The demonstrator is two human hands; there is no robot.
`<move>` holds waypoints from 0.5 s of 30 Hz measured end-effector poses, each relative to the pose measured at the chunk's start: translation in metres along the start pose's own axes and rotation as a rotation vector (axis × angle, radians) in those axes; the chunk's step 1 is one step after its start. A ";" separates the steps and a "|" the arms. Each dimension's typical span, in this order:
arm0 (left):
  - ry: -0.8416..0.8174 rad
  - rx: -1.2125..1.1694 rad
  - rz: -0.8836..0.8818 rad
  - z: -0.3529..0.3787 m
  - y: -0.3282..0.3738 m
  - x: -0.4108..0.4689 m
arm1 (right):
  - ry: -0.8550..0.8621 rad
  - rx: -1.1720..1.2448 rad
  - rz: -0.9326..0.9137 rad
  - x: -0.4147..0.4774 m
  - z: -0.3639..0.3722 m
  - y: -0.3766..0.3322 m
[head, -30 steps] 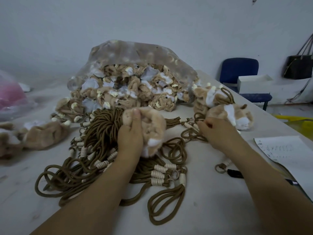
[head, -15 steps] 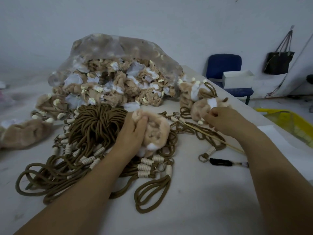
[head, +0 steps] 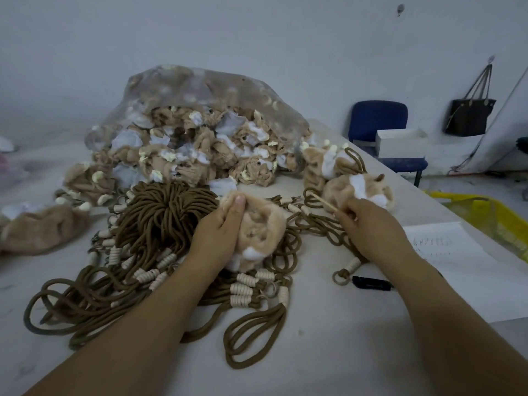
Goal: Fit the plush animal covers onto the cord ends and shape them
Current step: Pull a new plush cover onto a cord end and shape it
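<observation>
Just right of the cord bundle [head: 163, 221], the left hand [head: 220, 232] stayed clenched round a plush cover [head: 265, 227]. Further right, the right hand [head: 368, 224], a second earlier on loose cords, had its fingers [head: 347, 214] pinching a thin wooden stick [head: 325, 202], probably ready to poke the cover into shape.

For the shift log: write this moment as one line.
left hand: grips plush cover | right hand: pinches wooden stick | cords: heaped on table

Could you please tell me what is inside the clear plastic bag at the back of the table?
The clear plastic bag holds a heap of crumpled tan-and-white plush covers, spilling from its open mouth. Deeper layers are hidden behind that heap.
</observation>
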State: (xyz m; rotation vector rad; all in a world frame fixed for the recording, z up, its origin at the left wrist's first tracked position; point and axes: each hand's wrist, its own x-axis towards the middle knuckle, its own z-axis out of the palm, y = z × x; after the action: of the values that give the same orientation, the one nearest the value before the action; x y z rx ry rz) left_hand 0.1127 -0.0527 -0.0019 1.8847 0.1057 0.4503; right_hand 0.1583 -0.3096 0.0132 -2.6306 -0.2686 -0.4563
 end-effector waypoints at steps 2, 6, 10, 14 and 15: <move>-0.005 -0.025 -0.004 0.000 -0.001 0.001 | 0.123 0.121 -0.172 -0.006 -0.003 -0.017; -0.015 -0.061 0.000 0.001 -0.003 0.001 | 0.152 0.118 -0.540 -0.021 -0.002 -0.052; -0.005 -0.022 0.067 0.002 -0.003 0.000 | 0.102 -0.022 -0.526 -0.023 0.002 -0.057; 0.030 -0.017 0.133 0.002 -0.002 -0.001 | 0.151 -0.058 -0.571 -0.022 0.002 -0.054; 0.045 -0.017 0.138 0.002 -0.002 -0.001 | 0.164 -0.060 -0.578 -0.022 0.001 -0.054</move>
State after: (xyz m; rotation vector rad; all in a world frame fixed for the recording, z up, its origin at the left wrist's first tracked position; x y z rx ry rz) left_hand 0.1130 -0.0537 -0.0040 1.8724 0.0012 0.5866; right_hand 0.1238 -0.2642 0.0259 -2.5209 -0.9813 -0.8701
